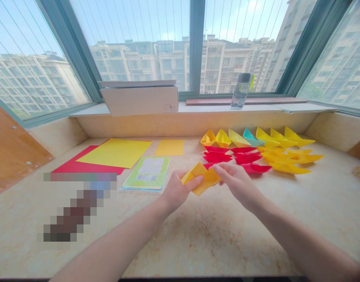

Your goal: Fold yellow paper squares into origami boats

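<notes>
Both my hands hold a folded piece of yellow-orange paper (204, 178) just above the marble counter (197, 231). My left hand (176, 190) pinches its left side, fingers closed on it. My right hand (234, 178) grips its right side from above. Just beyond them lie several finished paper boats: red ones (241, 158) in the near rows, yellow ones (286, 156) to the right, and one teal boat (250, 138) in the back row.
Flat sheets lie at the left: a yellow sheet (117, 152) over a red sheet (80, 166), a small orange sheet (170, 147), and a paper pack (147, 172). A white box (140, 98) and a water bottle (241, 91) stand on the windowsill. A blurred patch (77, 207) covers part of the counter.
</notes>
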Tool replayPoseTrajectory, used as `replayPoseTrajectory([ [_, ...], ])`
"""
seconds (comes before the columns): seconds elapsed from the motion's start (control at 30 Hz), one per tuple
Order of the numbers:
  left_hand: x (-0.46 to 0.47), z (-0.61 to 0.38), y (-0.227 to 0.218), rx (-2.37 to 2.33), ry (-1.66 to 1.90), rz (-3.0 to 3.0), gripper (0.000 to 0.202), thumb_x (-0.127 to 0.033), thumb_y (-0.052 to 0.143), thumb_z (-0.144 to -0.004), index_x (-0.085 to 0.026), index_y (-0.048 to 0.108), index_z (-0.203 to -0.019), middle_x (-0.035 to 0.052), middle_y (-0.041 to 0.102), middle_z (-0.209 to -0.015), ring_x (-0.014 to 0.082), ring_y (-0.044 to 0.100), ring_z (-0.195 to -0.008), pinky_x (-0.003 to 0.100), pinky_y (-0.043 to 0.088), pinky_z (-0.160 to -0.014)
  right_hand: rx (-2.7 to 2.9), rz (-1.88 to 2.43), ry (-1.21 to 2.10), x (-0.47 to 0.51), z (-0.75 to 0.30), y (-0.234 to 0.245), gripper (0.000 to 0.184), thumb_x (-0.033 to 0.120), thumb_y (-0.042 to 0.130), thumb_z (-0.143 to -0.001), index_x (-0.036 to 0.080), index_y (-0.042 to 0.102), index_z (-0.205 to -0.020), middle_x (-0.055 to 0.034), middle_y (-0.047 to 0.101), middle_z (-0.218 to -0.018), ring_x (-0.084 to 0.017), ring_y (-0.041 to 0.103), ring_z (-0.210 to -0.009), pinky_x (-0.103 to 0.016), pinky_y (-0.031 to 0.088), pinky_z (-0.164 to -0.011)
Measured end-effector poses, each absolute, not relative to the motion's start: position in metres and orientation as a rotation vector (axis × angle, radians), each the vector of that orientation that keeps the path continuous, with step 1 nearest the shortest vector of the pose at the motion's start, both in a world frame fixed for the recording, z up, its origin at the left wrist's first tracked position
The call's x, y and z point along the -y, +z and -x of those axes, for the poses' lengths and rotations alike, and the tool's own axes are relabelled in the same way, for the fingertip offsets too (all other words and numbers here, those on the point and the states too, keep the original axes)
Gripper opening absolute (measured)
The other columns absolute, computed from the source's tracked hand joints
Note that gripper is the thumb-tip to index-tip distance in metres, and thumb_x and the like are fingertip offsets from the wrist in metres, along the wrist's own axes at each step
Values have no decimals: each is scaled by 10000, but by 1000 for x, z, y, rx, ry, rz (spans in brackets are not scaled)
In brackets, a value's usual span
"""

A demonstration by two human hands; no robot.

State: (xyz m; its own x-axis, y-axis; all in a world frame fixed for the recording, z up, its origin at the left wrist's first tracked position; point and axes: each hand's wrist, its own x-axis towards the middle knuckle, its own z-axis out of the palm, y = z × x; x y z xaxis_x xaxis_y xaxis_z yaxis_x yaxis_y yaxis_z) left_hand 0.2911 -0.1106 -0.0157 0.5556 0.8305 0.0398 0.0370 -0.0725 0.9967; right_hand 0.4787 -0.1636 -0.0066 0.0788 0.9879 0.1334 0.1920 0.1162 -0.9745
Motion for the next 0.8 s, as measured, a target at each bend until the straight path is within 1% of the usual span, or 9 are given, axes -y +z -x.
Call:
replayPoseTrajectory([
  [0.1, 107, -290, -15, -789, 806, -1408, 332, -390, 734, -774, -133, 740, -984, 77, 732, -901, 172, 642, -755, 263, 468, -689, 1255, 1209, 1138, 161, -483, -5, 532, 589, 461, -922, 128, 709, -1016, -116, 743, -871, -204, 704, -707, -296, 497, -618],
  [0.13, 105, -290, -14, -787, 823, -1373, 329, -381, 750, -758, -134, 741, -975, 76, 734, -900, 172, 645, -757, 267, 472, -699, 1240, 1175, 1196, 161, -485, -5, 512, 566, 468, -925, 127, 708, -1034, -118, 744, -894, -209, 710, -726, -301, 503, -636],
  [0.27, 102, -290, -12, -749, 831, -1299, 319, -350, 774, -723, -135, 745, -957, 73, 736, -889, 178, 654, -766, 282, 477, -718, 1335, 1098, 1311, 161, -492, -3, 365, 405, 584, -883, 164, 692, -1135, -104, 724, -1051, -210, 709, -804, -330, 523, -722],
  [0.33, 101, -289, -11, -742, 823, -1307, 310, -348, 772, -725, -134, 746, -947, 71, 736, -879, 176, 653, -758, 277, 472, -708, 1430, 1075, 1315, 162, -493, -2, 401, 387, 609, -876, 193, 643, -1226, -98, 697, -1122, -201, 692, -841, -335, 524, -745],
  [0.37, 101, -289, -11, -741, 823, -1316, 304, -350, 769, -729, -134, 746, -941, 69, 735, -873, 173, 651, -751, 274, 469, -700, 1472, 1058, 1308, 162, -493, -2, 433, 395, 610, -882, 206, 608, -1271, -96, 691, -1125, -195, 682, -853, -331, 522, -744],
  [0.43, 101, -287, -10, -731, 819, -1336, 299, -353, 761, -739, -139, 744, -947, 67, 734, -874, 171, 649, -747, 268, 464, -687, 1519, 1020, 1285, 161, -492, -3, 489, 409, 611, -892, 223, 537, -1338, -87, 695, -1076, -182, 664, -845, -314, 514, -721],
  [0.5, 101, -286, -9, -710, 802, -1359, 293, -353, 753, -752, -143, 743, -956, 68, 733, -881, 168, 646, -746, 261, 460, -674, 1512, 984, 1272, 160, -491, -4, 508, 406, 627, -889, 227, 507, -1350, -74, 697, -1008, -168, 651, -810, -294, 501, -691],
  [0.63, 103, -285, -6, -624, 742, -1415, 272, -350, 718, -792, -146, 739, -969, 68, 734, -892, 165, 651, -751, 254, 457, -667, 1468, 975, 1267, 159, -490, -7, 522, 383, 688, -852, 225, 518, -1320, -45, 684, -903, -157, 633, -753, -283, 485, -658],
  [0.8, 105, -285, -4, -564, 725, -1464, 262, -351, 653, -847, -144, 734, -986, 69, 732, -888, 178, 663, -789, 263, 472, -702, 1398, 1018, 1223, 158, -487, -7, 572, 386, 725, -811, 199, 540, -1318, -31, 678, -815, -157, 625, -705, -295, 487, -642],
])
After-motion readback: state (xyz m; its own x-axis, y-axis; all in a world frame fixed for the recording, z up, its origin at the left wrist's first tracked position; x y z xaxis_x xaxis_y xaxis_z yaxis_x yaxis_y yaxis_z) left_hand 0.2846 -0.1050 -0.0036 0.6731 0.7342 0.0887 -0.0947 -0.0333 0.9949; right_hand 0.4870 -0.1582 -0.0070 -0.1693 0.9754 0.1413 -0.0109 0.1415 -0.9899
